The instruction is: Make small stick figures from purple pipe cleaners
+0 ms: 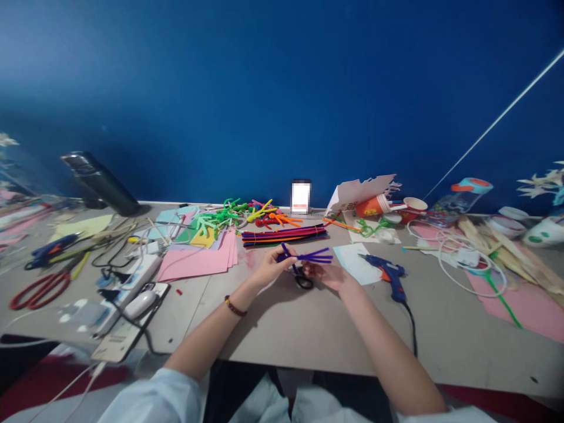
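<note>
Okay so the left hand [272, 267] is closed in a pinch around one end of a purple pipe cleaner piece [308, 256], and the right hand [324, 276] is curled half shut just under the strands, though it's blurry enough that I can't tell if it's really gripping or only touching. The piece has a few strands fanning out, with its long axis running roughly sideways across the body and its tips pointing right toward the glue gun [385, 276], so the right hand is nearer the tips and the left has the bunched end. Right below the hands there's a small black ring [304, 282], can't tell if it's tape or a scissor handle. Just left of the glue gun sits a pale blue card [355, 262], and farther left, past the hands, a pink paper stack [194, 262]. Up behind the hands lies a bundle of striped pipe cleaners [284, 237]. The table's front edge [317, 365] is well below the hands, with gray tabletop [282, 335] between. A red beaded bracelet [235, 306] sits just behind the left hand.
</note>
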`<state>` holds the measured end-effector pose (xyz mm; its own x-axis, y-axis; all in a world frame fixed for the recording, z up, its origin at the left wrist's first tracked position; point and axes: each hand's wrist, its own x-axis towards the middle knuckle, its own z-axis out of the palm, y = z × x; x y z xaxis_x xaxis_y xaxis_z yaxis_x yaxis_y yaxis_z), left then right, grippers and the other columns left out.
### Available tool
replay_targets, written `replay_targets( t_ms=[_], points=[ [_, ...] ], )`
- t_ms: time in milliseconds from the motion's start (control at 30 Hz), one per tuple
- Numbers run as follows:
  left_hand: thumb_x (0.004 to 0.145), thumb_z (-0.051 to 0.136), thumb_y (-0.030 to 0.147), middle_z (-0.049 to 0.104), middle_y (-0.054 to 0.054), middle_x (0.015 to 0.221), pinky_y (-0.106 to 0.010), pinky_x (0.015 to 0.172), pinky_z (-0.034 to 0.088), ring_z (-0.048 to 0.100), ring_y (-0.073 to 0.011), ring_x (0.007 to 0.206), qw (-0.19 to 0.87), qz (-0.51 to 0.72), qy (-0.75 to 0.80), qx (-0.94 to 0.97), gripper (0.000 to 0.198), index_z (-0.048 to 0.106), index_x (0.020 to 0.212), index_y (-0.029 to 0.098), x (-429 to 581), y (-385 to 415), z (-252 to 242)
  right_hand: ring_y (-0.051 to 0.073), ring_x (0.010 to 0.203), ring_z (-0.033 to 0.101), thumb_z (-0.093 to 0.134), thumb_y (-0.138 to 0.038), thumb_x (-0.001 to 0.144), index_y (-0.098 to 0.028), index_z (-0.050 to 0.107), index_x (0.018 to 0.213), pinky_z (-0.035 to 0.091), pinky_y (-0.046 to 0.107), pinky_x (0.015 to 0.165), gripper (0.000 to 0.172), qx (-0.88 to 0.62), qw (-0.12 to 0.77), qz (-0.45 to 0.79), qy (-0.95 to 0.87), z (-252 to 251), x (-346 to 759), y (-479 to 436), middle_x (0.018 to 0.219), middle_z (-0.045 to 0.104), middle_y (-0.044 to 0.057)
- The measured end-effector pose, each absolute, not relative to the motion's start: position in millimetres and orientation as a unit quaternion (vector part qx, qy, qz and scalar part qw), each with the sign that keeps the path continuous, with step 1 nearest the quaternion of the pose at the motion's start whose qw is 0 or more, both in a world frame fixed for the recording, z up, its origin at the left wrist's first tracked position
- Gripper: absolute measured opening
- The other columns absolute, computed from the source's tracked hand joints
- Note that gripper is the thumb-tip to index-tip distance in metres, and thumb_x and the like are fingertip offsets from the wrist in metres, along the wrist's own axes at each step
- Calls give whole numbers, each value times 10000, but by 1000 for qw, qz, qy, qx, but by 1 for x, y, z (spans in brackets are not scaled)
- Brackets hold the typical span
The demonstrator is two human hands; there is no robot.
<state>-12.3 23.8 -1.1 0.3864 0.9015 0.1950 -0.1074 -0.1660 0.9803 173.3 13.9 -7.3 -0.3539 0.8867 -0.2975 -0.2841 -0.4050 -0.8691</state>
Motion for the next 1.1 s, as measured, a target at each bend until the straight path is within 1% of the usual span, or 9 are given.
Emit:
replay_targets(
  t_ms=[67,133,267,367,500,633,800,967,1100],
  points=[
    [697,705,381,531,20,685,-198,509,376,456,-67,539,572,485,360,556,276,586,807,158,-10,25,-3,120,562,561,748,-416,602,-160,689,699,443,246,581,280,-422,418,704,-389,-12,167,14,605,623,8],
    [677,711,393,511,41,625,-195,484,371,442,-60,490,562,511,396,516,296,587,812,160,-8,26,-5,132,559,557,673,-443,689,-162,688,712,437,260,582,282,-462,446,620,-451,-15,162,13,594,618,9],
    [686,682,393,513,45,581,-208,462,362,437,-69,452,502,523,461,512,271,599,794,159,-6,29,-10,184,674,592,510,-359,842,-177,683,744,426,289,636,270,-513,444,325,-659,-13,155,7,694,662,49],
    [718,642,336,572,11,641,-238,556,409,509,-107,556,408,523,476,578,188,611,773,159,-6,31,-13,199,758,586,443,-268,888,-191,666,757,418,302,700,270,-493,408,148,-754,-10,151,1,763,663,69],
    [773,576,249,599,-21,742,-273,670,423,543,-144,706,273,489,460,689,85,600,760,168,-10,31,-13,205,764,552,413,-224,906,-200,639,744,401,319,718,279,-485,368,30,-793,-10,150,-2,741,636,70],
    [819,525,228,568,-20,737,-272,653,403,510,-144,707,218,437,427,761,98,569,749,177,-15,31,-11,209,786,523,413,-215,911,-193,632,762,382,332,733,266,-485,359,-15,-798,-7,155,1,756,625,74],
    [839,485,206,545,-32,737,-261,619,371,481,-140,683,187,370,387,824,123,565,755,164,-17,32,-7,209,805,509,446,-214,904,-194,627,758,371,339,758,234,-482,362,-24,-798,-2,161,3,747,624,63],
    [819,502,211,511,-5,685,-247,568,335,454,-120,613,214,345,396,824,108,546,736,157,-18,31,-7,197,803,511,479,-218,889,-194,615,724,397,330,760,215,-450,394,50,-800,-2,165,6,750,618,52],
    [819,511,215,518,-7,698,-245,587,348,468,-123,634,233,343,389,822,99,547,748,156,-19,31,-5,190,769,525,469,-236,894,-199,610,710,419,325,733,235,-447,426,125,-777,-4,166,10,719,607,46]
  ],
)
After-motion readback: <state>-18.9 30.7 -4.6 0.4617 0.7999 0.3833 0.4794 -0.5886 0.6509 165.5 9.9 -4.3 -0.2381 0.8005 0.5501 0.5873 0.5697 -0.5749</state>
